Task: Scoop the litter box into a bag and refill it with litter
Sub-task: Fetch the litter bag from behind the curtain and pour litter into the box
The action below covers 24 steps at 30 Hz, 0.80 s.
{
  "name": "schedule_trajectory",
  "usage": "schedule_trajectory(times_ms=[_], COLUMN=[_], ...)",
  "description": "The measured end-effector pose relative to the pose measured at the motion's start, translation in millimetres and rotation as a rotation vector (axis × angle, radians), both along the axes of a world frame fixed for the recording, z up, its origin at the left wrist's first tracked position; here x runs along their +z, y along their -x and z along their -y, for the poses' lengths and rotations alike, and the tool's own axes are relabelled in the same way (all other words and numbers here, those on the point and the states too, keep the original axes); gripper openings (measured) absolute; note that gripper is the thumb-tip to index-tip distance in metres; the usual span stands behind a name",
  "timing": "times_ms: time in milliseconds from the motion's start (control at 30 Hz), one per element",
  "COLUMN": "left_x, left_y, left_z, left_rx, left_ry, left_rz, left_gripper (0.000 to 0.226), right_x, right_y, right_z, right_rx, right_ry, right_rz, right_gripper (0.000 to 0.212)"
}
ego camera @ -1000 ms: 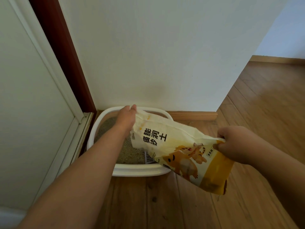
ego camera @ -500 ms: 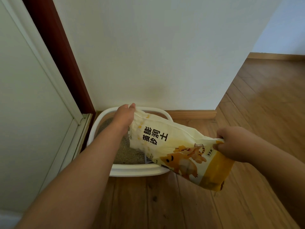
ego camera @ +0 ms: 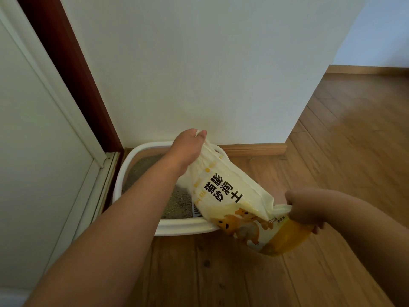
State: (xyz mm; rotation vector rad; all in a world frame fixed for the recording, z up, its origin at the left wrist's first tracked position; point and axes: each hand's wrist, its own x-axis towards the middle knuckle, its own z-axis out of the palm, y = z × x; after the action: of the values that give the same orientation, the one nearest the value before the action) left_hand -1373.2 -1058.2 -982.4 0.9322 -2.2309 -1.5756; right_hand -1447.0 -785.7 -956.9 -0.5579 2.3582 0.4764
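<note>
over litter box | both hands' grip pinches litter bag | scoop mostly hidden

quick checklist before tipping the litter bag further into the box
1. Left hand holds one end of the bag: ok, fingers pinch the white end over the box.
2. Right hand holds the other end: ok, it grips the bag near the yellow part.
3. Bag sits over the box: partly ok; the white end is above it, the yellow end hangs past the front rim over the floor.
4. Bag mouth open and aimed inside: cannot tell, the opening is hidden.
5. Litter level leaves room: ok, it lies below the rim.
6. Scoop out of the way: not ok, it lies in the box under the bag.
</note>
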Motion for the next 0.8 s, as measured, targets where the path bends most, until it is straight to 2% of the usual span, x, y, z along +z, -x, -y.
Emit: schedule_trajectory(times_ms=[167,400,500,667,800], left_x=[-2,-7,-8,-6,-1], left_y=[6,12,14,14,11], left_z=[-13,-25,-28,-25,-29], left_rx=[-0.057,-0.083,-0.084,-0.134,-0.250], left_ry=[0.039,0.064,0.067,0.028,-0.038], left_rz=[-0.025,-0.030,-0.034,-0.028,0.007], left_gripper=[0.048,0.047,0.047,0.045,0.065], right_x=[-19,-20,-10,11,6], right_y=[0,-4,5,0,-12], right_z=[0,9,16,38,50], right_rx=[0.016,0.187,0.172,0.094,0.108], right_ry=[-0.056,-0.136,0.084,0.742,0.936], right_rz=[0.042,0.026,0.000,-0.080,-0.035], right_gripper=[0.039,0.039,0.046,0.082,0.088])
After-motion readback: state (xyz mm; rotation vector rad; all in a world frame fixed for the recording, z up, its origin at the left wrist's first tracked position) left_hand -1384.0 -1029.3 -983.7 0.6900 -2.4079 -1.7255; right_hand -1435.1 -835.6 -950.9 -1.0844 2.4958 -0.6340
